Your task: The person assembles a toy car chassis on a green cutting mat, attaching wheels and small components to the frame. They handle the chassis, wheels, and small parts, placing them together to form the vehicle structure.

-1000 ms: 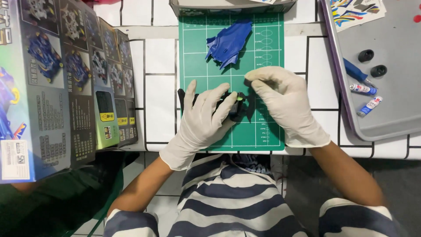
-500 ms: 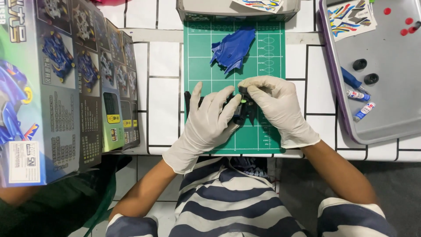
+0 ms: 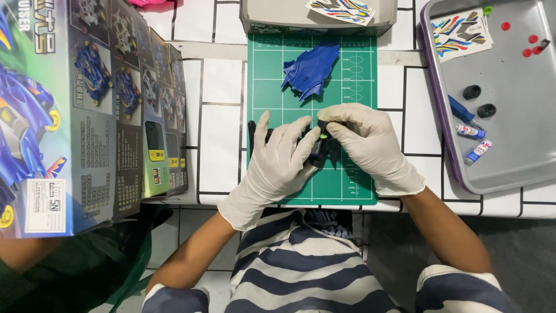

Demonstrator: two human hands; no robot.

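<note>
Both my hands wear white gloves and meet over a green cutting mat point(image 3: 353, 179). My left hand point(image 3: 278, 162) wraps around a black toy car chassis point(image 3: 320, 152), covering most of it. My right hand point(image 3: 368, 142) pinches the chassis top from the right, by a small green part. A blue car body shell point(image 3: 311, 71) lies loose on the mat, just beyond my fingers.
A large model kit box point(image 3: 63, 116) stands at the left. A grey metal tray point(image 3: 509, 139) at the right holds a sticker sheet point(image 3: 460, 35), two black wheels point(image 3: 479, 100), small batteries point(image 3: 474, 142), red bits and a blue tool. A grey box with another sticker sheet point(image 3: 341, 10) sits behind the mat.
My view has shifted slightly. Both hands stay on the chassis, with the right fingers moved up onto its top edge.
</note>
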